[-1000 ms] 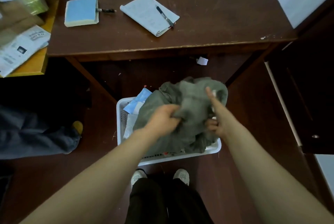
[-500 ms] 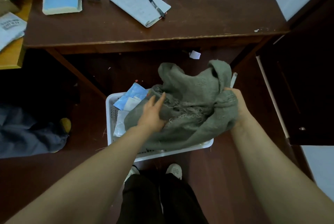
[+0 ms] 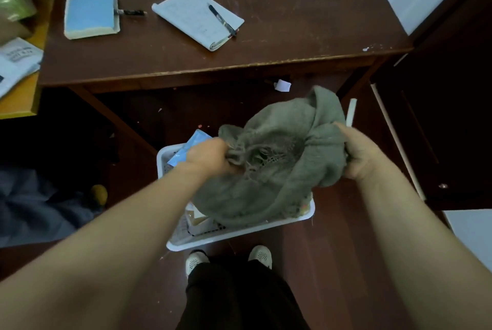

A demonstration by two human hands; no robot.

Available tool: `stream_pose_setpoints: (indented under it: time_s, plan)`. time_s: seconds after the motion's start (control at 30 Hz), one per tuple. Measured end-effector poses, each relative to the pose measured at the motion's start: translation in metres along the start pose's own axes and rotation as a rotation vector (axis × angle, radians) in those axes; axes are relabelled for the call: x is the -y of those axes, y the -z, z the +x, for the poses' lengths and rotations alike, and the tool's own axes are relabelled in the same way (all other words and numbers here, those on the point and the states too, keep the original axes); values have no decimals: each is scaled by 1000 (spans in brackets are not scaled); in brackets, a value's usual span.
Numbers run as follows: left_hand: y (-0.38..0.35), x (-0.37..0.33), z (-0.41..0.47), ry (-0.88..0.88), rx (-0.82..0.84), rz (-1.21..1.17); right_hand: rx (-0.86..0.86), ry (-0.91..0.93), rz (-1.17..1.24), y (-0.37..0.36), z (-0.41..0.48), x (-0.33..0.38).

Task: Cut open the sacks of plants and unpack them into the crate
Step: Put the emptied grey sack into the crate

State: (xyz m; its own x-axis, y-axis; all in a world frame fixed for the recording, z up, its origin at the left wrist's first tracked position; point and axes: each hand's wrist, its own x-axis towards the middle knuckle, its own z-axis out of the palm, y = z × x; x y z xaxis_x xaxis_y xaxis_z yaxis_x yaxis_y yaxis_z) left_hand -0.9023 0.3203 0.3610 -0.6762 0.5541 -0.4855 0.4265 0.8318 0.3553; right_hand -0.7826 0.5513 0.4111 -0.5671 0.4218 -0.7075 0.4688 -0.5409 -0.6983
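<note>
**Both hands bunched in a burlap sack over the crate**

The left hand [image 3: 210,156] has its grip curled tight round a gathered fold at the sack's frayed, open-weave mouth. The right hand [image 3: 359,155] clenches a thick wad of the same cloth on the opposite side. Between them the grey-green burlap sack [image 3: 279,140] hangs slack, its lower folds draped into the white plastic crate [image 3: 239,235] on the floor.

The cloth looks soft, limp and light, and rough enough not to slip. It will likely sag wherever it is unsupported, so holding the rim on two sides seems the best way to spread the mouth. No plants show; whatever is inside is hidden.

A pale narrow bar [image 3: 352,112] stands just behind the right hand; I cannot tell whether it is held. A blue packet [image 3: 190,147] lies in the crate's far left corner. Beyond, the dark wooden surface [image 3: 292,36] carries a notebook [image 3: 194,15] with a pen [image 3: 222,20].
</note>
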Motion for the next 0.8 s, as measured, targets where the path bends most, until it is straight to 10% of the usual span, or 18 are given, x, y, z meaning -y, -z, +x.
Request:
stream_pose_setpoints:
  time_s: [0.13, 0.37, 0.8]
  plan:
    - [71, 22, -14, 14, 0, -110, -157, 128, -336, 11, -6, 3]
    - [149, 4, -52, 0, -99, -757, -163, 400, -265, -26, -21, 16]
    - [184, -28, -88, -147, -463, -1034, -207, 746, -225, -43, -53, 50]
